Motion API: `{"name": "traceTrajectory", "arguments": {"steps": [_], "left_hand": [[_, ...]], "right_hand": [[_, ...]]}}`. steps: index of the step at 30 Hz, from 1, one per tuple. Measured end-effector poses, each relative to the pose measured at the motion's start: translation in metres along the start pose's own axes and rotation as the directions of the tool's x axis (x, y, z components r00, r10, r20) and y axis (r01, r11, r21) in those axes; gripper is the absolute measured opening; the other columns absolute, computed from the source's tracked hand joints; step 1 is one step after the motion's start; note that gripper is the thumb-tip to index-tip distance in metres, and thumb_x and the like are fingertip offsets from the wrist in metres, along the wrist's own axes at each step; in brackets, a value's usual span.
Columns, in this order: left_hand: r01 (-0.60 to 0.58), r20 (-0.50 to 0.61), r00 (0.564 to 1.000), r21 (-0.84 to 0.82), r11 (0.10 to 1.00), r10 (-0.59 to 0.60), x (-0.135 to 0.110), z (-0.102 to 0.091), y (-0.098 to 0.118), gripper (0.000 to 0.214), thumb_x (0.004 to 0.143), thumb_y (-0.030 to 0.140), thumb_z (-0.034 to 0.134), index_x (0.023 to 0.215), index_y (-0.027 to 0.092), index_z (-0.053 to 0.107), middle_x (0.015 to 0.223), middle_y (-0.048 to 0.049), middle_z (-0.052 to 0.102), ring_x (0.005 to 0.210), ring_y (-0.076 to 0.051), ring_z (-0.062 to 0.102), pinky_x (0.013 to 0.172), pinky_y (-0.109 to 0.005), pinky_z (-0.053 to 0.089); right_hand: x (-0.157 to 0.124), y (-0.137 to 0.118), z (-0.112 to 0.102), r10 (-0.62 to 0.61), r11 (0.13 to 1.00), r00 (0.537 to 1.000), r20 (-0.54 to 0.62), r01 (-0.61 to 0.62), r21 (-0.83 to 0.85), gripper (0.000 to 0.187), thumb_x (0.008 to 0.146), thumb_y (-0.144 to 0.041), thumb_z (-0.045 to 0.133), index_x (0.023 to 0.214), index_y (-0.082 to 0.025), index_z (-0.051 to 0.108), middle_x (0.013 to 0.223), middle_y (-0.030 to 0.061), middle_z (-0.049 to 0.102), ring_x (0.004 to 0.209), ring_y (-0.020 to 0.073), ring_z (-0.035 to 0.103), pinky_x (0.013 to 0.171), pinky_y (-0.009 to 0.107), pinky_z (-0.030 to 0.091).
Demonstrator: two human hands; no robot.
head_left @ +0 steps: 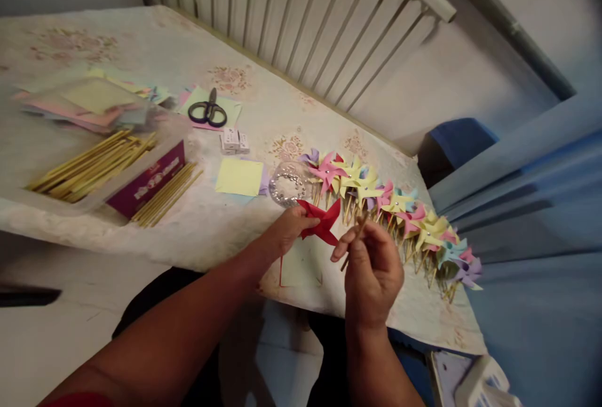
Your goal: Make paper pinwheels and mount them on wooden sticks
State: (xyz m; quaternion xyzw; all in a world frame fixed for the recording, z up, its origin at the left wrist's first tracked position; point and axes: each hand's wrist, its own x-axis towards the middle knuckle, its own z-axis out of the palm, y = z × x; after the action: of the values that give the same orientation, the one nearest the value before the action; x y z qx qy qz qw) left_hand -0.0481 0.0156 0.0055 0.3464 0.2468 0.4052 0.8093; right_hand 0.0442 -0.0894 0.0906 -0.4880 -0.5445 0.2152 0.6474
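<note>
Pinwheel head (325, 225), red, pinched at one blade by the left hand (293, 227) above the floral tablecloth (221, 225), probably light, flexible and easily creased, best held near its centre; right hand (374, 266) pinches a slim wooden stick (362, 226) just beside it.

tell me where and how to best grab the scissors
Probably by the looped handles, coming from the person's side: the scissors lie on coloured paper, loops toward the person, narrow end pointing away. The left hand holds red paper.
</note>
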Motion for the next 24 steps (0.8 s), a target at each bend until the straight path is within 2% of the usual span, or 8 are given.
{"name": "traceTrajectory", "arguments": {"steps": [4, 6, 8, 11, 13, 17, 20, 24], "left_hand": [[0.038, -0.072, 0.997, 0.027, 0.999, -0.036, 0.005, 0.000, -0.004, 0.028, 0.060, 0.024, 0.081, 0.083, 0.011, 0.071, 0.074, -0.0041, 0.070, 0.061, -0.011, 0.055, 0.062, -0.025, 0.038], [0.054, -0.047, 0.998, 0.064, 0.996, -0.051, 0.007, 0.000, -0.006, 0.023, 0.062, 0.022, 0.080, 0.081, 0.011, 0.071, 0.073, -0.0039, 0.069, 0.060, -0.011, 0.054, 0.061, -0.026, 0.038], [0.070, -0.056, 0.996, 0.062, 0.996, -0.067, 0.009, 0.001, -0.007, 0.025, 0.060, 0.022, 0.081, 0.080, 0.011, 0.072, 0.076, -0.0042, 0.070, 0.062, -0.012, 0.056, 0.061, -0.025, 0.038], [0.142, -0.050, 0.989, 0.063, 0.988, -0.139, 0.013, 0.004, -0.008, 0.029, 0.058, 0.027, 0.084, 0.080, 0.011, 0.072, 0.072, -0.0036, 0.070, 0.058, -0.010, 0.052, 0.056, -0.024, 0.034], [0.149, -0.051, 0.988, 0.063, 0.987, -0.145, 0.015, 0.007, -0.009, 0.030, 0.057, 0.028, 0.085, 0.079, 0.012, 0.072, 0.069, -0.0025, 0.069, 0.056, -0.010, 0.051, 0.054, -0.024, 0.032], [0.153, -0.047, 0.987, 0.056, 0.987, -0.151, 0.019, 0.012, -0.012, 0.029, 0.058, 0.028, 0.086, 0.078, 0.013, 0.073, 0.071, -0.0029, 0.070, 0.058, -0.010, 0.053, 0.055, -0.024, 0.034], [0.167, -0.040, 0.985, 0.048, 0.985, -0.165, 0.022, 0.013, -0.016, 0.030, 0.059, 0.028, 0.087, 0.083, 0.013, 0.075, 0.078, -0.0056, 0.073, 0.063, -0.012, 0.058, 0.060, -0.025, 0.040], [0.182, -0.060, 0.982, 0.048, 0.982, -0.179, 0.025, 0.015, -0.017, 0.032, 0.057, 0.027, 0.088, 0.083, 0.013, 0.075, 0.080, -0.0059, 0.074, 0.064, -0.013, 0.059, 0.062, -0.026, 0.042]], "right_hand": [[0.017, 0.029, -0.023, 0.148, 0.987, 0.982, -0.119, -0.139, 0.078, 0.032, 0.089, -0.021, 0.062, 0.120, -0.026, 0.062, 0.082, -0.0036, 0.061, 0.052, 0.0071, 0.054, 0.048, 0.022, 0.044], [0.026, 0.043, -0.032, 0.252, 0.966, 0.955, -0.153, -0.238, 0.106, 0.033, 0.087, -0.026, 0.065, 0.120, -0.025, 0.061, 0.078, -0.0048, 0.060, 0.046, 0.0049, 0.046, 0.041, 0.019, 0.035], [0.031, 0.056, -0.040, 0.354, 0.931, 0.924, -0.147, -0.334, 0.145, 0.032, 0.087, -0.030, 0.065, 0.118, -0.024, 0.062, 0.072, -0.0070, 0.058, 0.040, 0.0032, 0.038, 0.038, 0.018, 0.027], [0.035, 0.072, -0.049, 0.457, 0.883, 0.883, -0.105, -0.436, 0.172, 0.033, 0.087, -0.034, 0.063, 0.117, -0.022, 0.062, 0.064, -0.0090, 0.056, 0.037, 0.0030, 0.035, 0.037, 0.018, 0.023], [0.036, 0.081, -0.054, 0.480, 0.871, 0.871, -0.104, -0.458, 0.179, 0.033, 0.085, -0.034, 0.064, 0.116, -0.021, 0.063, 0.064, -0.0087, 0.058, 0.038, 0.0039, 0.039, 0.038, 0.018, 0.028], [0.039, 0.090, -0.060, 0.478, 0.867, 0.869, -0.129, -0.443, 0.227, 0.026, 0.077, -0.030, 0.070, 0.099, -0.019, 0.065, 0.072, -0.0051, 0.065, 0.047, 0.0065, 0.053, 0.045, 0.020, 0.040], [0.042, 0.090, -0.063, 0.480, 0.864, 0.865, -0.144, -0.436, 0.253, 0.024, 0.074, -0.026, 0.070, 0.096, -0.019, 0.065, 0.073, -0.0043, 0.067, 0.047, 0.0056, 0.050, 0.043, 0.019, 0.034], [0.045, 0.088, -0.064, 0.498, 0.853, 0.851, -0.166, -0.446, 0.272, 0.030, 0.076, -0.027, 0.066, 0.105, -0.021, 0.064, 0.066, -0.0077, 0.063, 0.041, 0.0037, 0.037, 0.039, 0.019, 0.022]]}}
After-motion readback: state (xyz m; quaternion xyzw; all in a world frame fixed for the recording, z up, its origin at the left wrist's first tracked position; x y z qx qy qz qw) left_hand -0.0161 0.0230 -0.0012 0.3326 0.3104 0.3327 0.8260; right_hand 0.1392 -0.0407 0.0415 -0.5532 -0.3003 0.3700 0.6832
